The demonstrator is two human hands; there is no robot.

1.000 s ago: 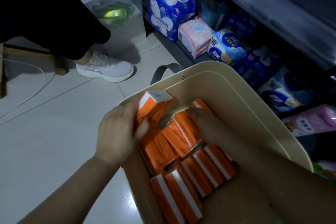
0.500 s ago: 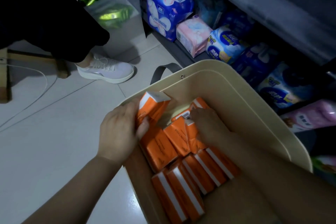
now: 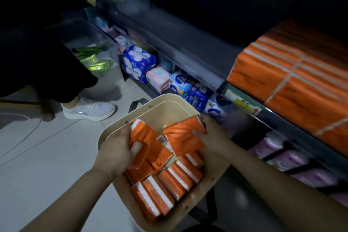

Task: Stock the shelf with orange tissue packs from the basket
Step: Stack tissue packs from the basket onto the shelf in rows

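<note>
A beige basket on the floor holds several orange tissue packs with white stripes. My left hand grips one orange pack at the basket's left side. My right hand grips another orange pack, raised above the pile near the basket's right rim. To the right, a shelf carries a stacked block of orange tissue packs.
The lowest shelf row holds blue, white and pink tissue packs. Another person in dark clothing stands at left, a white shoe on the pale tiled floor. A clear bin with green items sits behind. Pink packs lie at lower right.
The view swung up and right, revealing the shelf with orange packs. My right hand closed on a pack and lifted it out of the pile; my left hand kept its pack.
</note>
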